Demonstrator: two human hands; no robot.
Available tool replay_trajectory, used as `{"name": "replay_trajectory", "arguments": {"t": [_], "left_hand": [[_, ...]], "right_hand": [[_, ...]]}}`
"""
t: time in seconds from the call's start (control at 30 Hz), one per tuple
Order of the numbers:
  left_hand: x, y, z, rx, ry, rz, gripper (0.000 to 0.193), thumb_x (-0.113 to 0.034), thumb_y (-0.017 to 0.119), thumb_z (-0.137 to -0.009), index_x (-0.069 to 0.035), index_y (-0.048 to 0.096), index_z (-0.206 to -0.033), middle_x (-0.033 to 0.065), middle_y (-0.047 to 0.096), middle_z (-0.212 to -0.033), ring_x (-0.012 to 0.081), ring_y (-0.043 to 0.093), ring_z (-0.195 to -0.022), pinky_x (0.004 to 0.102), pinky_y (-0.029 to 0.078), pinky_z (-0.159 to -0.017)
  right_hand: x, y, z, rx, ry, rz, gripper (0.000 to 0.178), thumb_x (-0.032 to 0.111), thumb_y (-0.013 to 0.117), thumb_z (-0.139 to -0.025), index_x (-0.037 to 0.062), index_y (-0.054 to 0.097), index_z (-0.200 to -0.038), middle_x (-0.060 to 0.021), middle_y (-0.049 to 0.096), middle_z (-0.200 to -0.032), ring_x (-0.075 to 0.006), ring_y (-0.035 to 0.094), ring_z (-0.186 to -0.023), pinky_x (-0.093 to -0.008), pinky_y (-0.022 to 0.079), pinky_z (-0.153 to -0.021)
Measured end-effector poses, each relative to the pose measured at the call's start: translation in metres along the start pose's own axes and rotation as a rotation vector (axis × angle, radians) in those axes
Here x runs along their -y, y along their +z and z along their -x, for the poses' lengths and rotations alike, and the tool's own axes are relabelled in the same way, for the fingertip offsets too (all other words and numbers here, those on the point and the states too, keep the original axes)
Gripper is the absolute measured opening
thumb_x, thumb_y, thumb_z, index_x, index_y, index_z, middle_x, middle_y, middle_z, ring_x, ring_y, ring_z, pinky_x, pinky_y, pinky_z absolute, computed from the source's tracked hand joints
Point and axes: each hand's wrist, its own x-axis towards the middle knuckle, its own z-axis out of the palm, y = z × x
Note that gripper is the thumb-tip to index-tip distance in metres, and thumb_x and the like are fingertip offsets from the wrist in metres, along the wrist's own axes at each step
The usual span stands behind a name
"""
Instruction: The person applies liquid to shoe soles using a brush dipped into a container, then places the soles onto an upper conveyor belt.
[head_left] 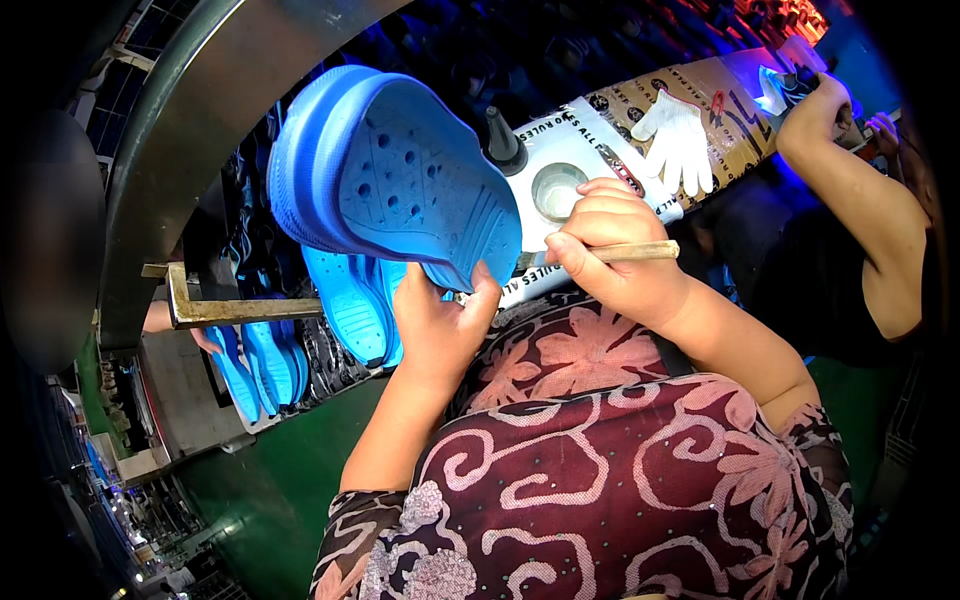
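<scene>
My left hand [445, 320] is closed on the near end of a blue foam clog [420, 170], thumb on the inner side. The clog is tilted up, showing its hollow with several round holes and ridges. In my right hand [625, 255] is a brush [645, 251] with a wooden handle, gripped between thumb and fingers. Its tip points left at the clog's near right edge; whether they touch I cannot tell. Just beyond that hand stands a small round cup [538, 190] with something pale inside. A black cone-shaped nozzle [505, 143] rises beside the cup.
A white glove [677, 140] lies on the paper-covered surface [740, 105]. More blue clogs [345, 305] rest at left, near a metal bar [250, 312]. A hand [206, 341] is by the far-left clogs. Another person's arm [850, 190] works at right. A curved metal frame [165, 130] stands left.
</scene>
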Motion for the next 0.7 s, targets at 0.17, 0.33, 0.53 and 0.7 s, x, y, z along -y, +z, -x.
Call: {"name": "replay_trajectory", "arguments": {"t": [0.17,0.33,0.53,0.7], "left_hand": [[-0.002,-0.007,0.002,0.097,-0.038,-0.060,0.039,0.002,0.063,-0.080,0.007,0.045,-0.114,0.0122,0.063,-0.095,0.0154,0.063,-0.081,0.0268,0.050,-0.075],[-0.006,-0.006,0.002,0.089,-0.099,-0.015,0.040,0.002,0.063,-0.079,0.007,0.045,-0.114,0.0129,0.064,-0.096,0.0154,0.063,-0.082,0.0272,0.050,-0.076],[-0.001,-0.008,0.004,0.088,-0.023,-0.037,0.040,0.002,0.064,-0.079,0.007,0.045,-0.114,0.0132,0.064,-0.095,0.0161,0.064,-0.081,0.0273,0.051,-0.075],[0.010,-0.006,0.010,0.067,0.068,-0.092,0.040,0.003,0.064,-0.078,0.008,0.046,-0.113,0.0140,0.063,-0.096,0.0177,0.064,-0.081,0.0288,0.052,-0.076]], "right_hand": [[0.001,-0.008,0.000,-0.027,-0.033,0.084,0.020,0.014,0.065,-0.081,0.0067,0.063,-0.063,-0.0043,0.057,-0.058,-0.0233,0.055,-0.058,-0.0358,0.044,-0.076],[0.003,-0.002,-0.003,0.006,-0.049,0.025,0.019,0.017,0.067,-0.080,0.0077,0.063,-0.064,-0.0040,0.057,-0.060,-0.0231,0.055,-0.060,-0.0372,0.044,-0.079],[0.003,-0.007,-0.001,0.043,-0.064,0.124,0.016,0.017,0.069,-0.077,0.0092,0.064,-0.065,-0.0030,0.057,-0.060,-0.0224,0.056,-0.061,-0.0376,0.043,-0.080],[0.005,-0.003,0.000,-0.003,-0.088,0.071,0.016,0.018,0.070,-0.076,0.0095,0.064,-0.064,-0.0021,0.057,-0.059,-0.0219,0.056,-0.061,-0.0377,0.043,-0.081]]}}
